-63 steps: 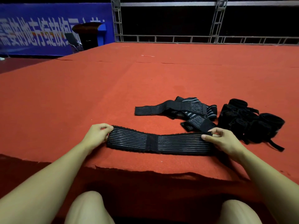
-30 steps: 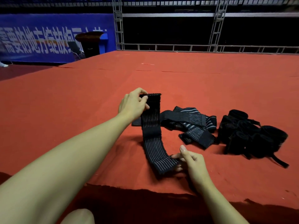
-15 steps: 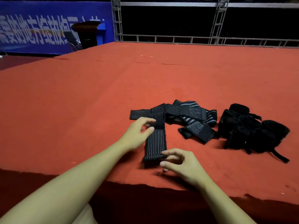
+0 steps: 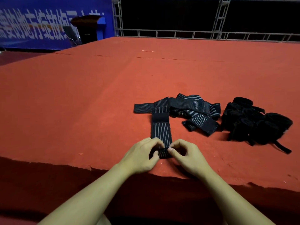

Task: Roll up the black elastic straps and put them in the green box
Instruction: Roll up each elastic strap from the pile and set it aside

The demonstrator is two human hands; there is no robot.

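Presently the strap being worked [image 4: 160,127] lies flat on the red carpet [image 4: 81,103] just below the middle of the frame, running lengthwise away from the person, a plain black patch crossing it partway up and its far end overlapping the loose heap above. Its near end has been turned over into a small first coil, held between both hands. The left hand [image 4: 142,155] curls round the left side of that coil, thumb tucked against it; the right hand [image 4: 186,155] pinches the right side, thumb on top. This two-sided hold appears intended to keep the edges of the roll square as it advances, and the lengthwise layout gives a straight run to roll along. Rolling is judged barely begun, most of the strap being flat. To the right of centre, a heap of unrolled straps [image 4: 191,109] with pale stripes lies tangled, evidently awaiting the same treatment. Further right sits a darker cluster of black bundles [image 4: 253,122], seemingly already rolled, with a thin tail trailing toward the lower right; detail there is too dark to confirm. No green box is in view. A blue banner [image 4: 40,21] fills the upper left, metal truss railing [image 4: 211,32] the top.
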